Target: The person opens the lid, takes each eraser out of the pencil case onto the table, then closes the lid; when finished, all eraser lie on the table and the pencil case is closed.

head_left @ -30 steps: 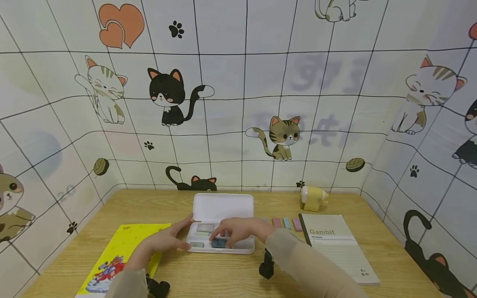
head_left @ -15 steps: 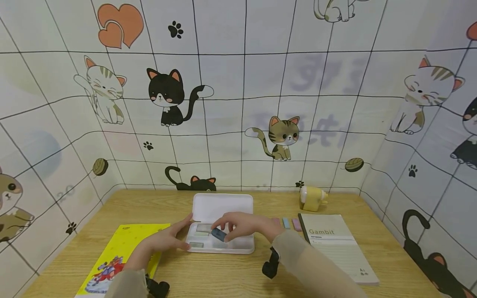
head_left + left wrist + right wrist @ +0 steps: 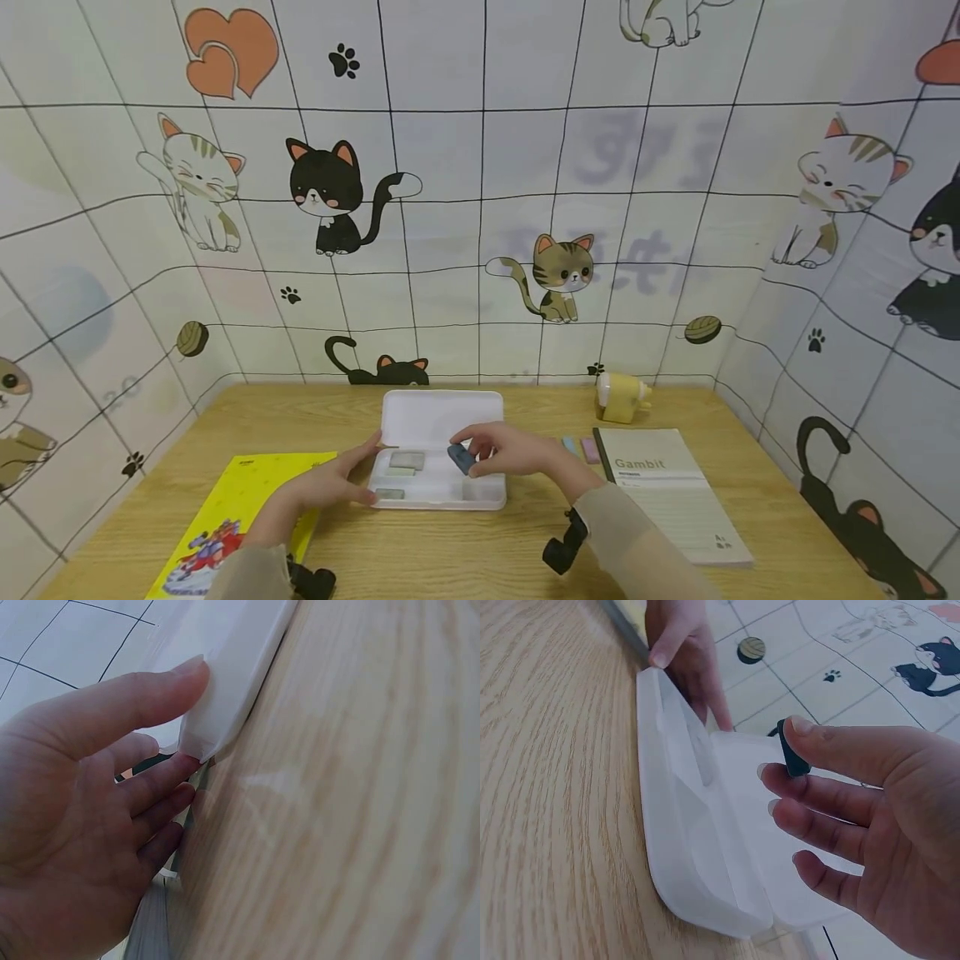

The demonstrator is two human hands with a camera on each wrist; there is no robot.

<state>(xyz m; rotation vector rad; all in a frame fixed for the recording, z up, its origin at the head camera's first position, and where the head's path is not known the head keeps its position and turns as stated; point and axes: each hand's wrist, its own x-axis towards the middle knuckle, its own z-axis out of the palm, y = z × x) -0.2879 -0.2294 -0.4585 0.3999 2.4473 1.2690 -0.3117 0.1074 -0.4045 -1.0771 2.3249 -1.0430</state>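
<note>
A white plastic pencil case lies with its lid raised at the table's middle. Over its tray, my right hand pinches a small dark blue eraser between thumb and fingers. The right wrist view shows this eraser lifted above the tray. At the case's left end is my left hand, its thumb by the front corner and other fingers farther back. From the left wrist, the thumb lies against the white case. Several pale rectangular pieces sit in the tray's left part.
A yellow booklet lies on the left, partly under the left forearm. To the right lie a Gambit notebook and small pastel blocks, partly hidden by the right hand. Behind stands a yellow pencil sharpener. A cat-print curtain encloses the table.
My right hand has picked the dark blue eraser out of the tray's front part, raised it and moved it right. The left hand stays at the case; the head view has shifted slightly.
</note>
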